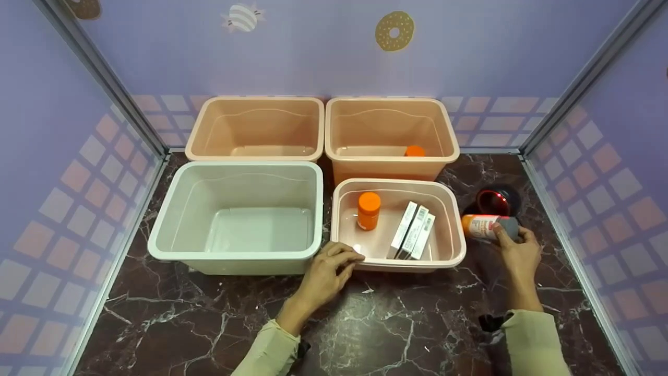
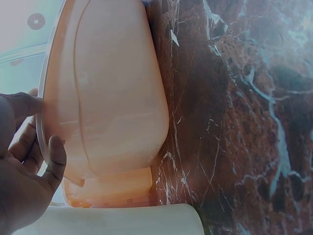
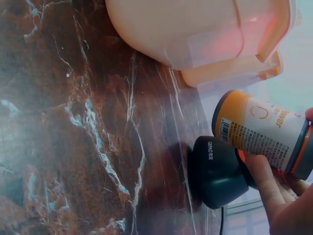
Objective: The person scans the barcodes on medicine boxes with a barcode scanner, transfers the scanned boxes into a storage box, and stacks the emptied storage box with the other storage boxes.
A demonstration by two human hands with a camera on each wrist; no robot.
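Observation:
My right hand [image 1: 521, 256] grips a supplement bottle [image 1: 482, 226], orange with a white printed label and a dark grey cap. It lies tilted on its side in the grip, and its barcode shows in the right wrist view. Close by the bottle stands a black barcode scanner [image 3: 217, 171], glowing red inside. My left hand [image 1: 330, 266] holds the front rim of a small pink bin [image 1: 399, 263], fingers over the edge and thumb outside. In that bin are an orange bottle [image 1: 368, 211], standing, and several slim white boxes [image 1: 412, 230], side by side.
A pale green bin [image 1: 235, 256] stands to the left. Two peach bins stand behind: the back left bin [image 1: 255, 156] and the back right bin [image 1: 391, 159], where an orange cap [image 1: 415, 151] shows. Panel walls enclose the dark marbled table [image 1: 407, 324] on three sides.

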